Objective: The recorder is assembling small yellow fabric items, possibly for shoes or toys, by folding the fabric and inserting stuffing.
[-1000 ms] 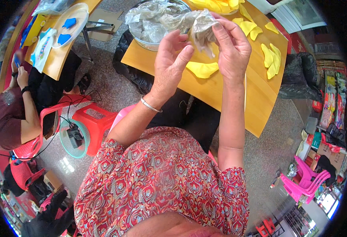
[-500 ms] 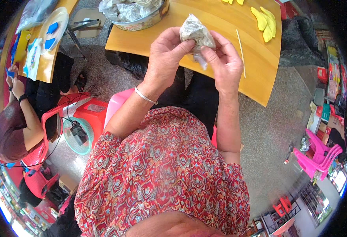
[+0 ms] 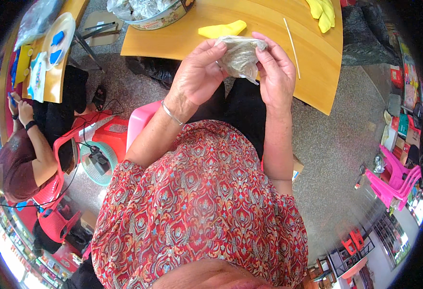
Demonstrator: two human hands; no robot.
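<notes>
Between my two hands, over the near edge of the wooden table, is a crinkled clear plastic bag (image 3: 239,57) with something greyish-brown inside. My left hand (image 3: 199,72) grips its left side, thumb along the top edge. Fingers and thumb of my right hand (image 3: 275,70) pinch its upper right corner. What exactly the bag contains is hard to make out. Just beyond the bag lies a yellow elongated piece (image 3: 222,29), resembling a stuffed fabric shape.
On the table (image 3: 312,72) are a thin pale stick (image 3: 292,48), more yellow pieces (image 3: 322,14) and a round tub (image 3: 161,18) of plastic-wrapped bundles. To the left, another person (image 3: 26,156) handles something blue beside a plate (image 3: 60,38) with blue pieces.
The bag has gone from bunched up to spread flatter and wider between my hands. The yellow piece beyond it now shows. The whole view has shifted slightly.
</notes>
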